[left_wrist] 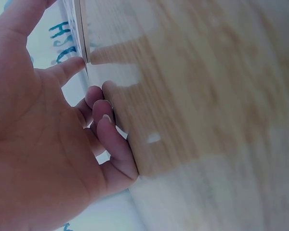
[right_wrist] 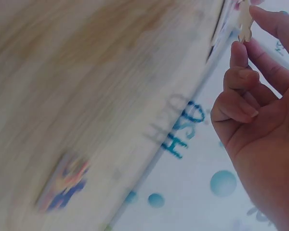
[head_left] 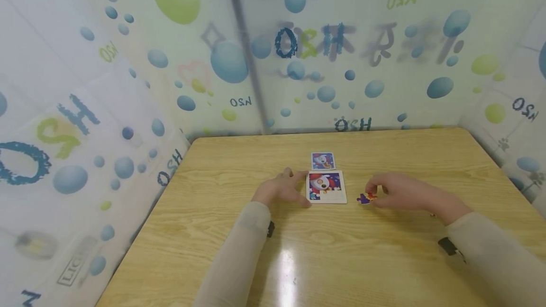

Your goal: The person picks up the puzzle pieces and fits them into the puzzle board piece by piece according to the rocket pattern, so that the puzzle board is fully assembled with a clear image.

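Note:
A square jigsaw puzzle board (head_left: 334, 197) lies on the table, its upper part filled with a red, white and purple picture and a pale bare area at the lower right. My left hand (head_left: 282, 188) rests at the board's left side, with thumb and index finger extended to its corners and the other fingers bent on the tabletop. To the right of the board, my right hand (head_left: 401, 192) pinches a purple and orange puzzle piece (head_left: 364, 198) between thumb and fingertips. The piece's pale edge (right_wrist: 245, 21) shows in the right wrist view.
A smaller picture card (head_left: 323, 161) with a similar design lies just behind the board. Another colourful puzzle piece (right_wrist: 65, 185) is on the wooden table (head_left: 204, 203), blurred in the right wrist view. Bubble-patterned curtains (head_left: 290, 84) surround the table's back and sides.

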Available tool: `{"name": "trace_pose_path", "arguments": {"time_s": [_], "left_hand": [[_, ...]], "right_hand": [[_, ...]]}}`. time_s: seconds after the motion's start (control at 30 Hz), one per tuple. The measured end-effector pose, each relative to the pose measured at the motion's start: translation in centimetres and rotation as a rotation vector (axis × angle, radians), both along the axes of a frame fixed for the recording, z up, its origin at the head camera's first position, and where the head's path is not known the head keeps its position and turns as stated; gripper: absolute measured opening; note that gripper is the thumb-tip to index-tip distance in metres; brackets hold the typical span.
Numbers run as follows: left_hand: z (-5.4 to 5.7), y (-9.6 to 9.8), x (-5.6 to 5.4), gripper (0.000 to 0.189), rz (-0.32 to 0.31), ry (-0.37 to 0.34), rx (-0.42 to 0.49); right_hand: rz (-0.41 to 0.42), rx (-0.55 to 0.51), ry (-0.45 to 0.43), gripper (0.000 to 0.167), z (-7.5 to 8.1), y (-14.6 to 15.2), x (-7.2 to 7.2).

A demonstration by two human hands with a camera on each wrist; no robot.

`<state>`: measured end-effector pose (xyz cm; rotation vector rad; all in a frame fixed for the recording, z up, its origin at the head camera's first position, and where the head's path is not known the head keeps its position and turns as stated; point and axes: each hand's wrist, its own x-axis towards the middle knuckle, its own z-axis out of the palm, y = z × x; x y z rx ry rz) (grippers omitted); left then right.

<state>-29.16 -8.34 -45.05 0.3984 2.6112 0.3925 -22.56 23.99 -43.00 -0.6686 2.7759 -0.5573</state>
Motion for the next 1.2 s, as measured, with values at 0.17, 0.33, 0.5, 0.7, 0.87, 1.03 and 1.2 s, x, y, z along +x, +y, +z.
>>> {"name": "trace_pose_path", "arguments": {"time_s": [0.17,0.33,0.5,0.7,0.87,1.03,1.2], "left_hand": [[0.2,-0.1,0.1,0.100,-0.002,0.006,-0.007],[0.3,-0.1,0.2,0.100,-0.005,0.011,-0.009],[0.3,-0.1,0.2,0.100,-0.004,0.008,-0.013],[0.3,0.0,0.2,0.100,-0.018,0.013,-0.019],[0.4,0.0,0.2,0.099,-0.018,0.006,-0.009],[0.5,0.0,0.3,0.099,-0.012,-0.003,0.000],[0.5,0.1,0.3,0.098,-0.014,0.000,-0.004]], "right_hand": [[0.036,0.005,0.036,0.026,0.0,-2.3,-1.0],[0.034,0.009,0.076,0.028,-0.4,-4.7,-1.5],[0.068,0.026,0.126,0.029,-0.7,-6.8,-1.7],[0.066,0.041,0.169,0.029,-1.1,-8.3,-1.8],[0.067,0.051,0.208,0.024,-1.5,-9.0,-2.1],[0.098,0.075,0.242,0.018,-1.7,-9.4,-2.3],[0.100,0.103,0.236,0.016,-1.8,-9.6,-2.4]]}}
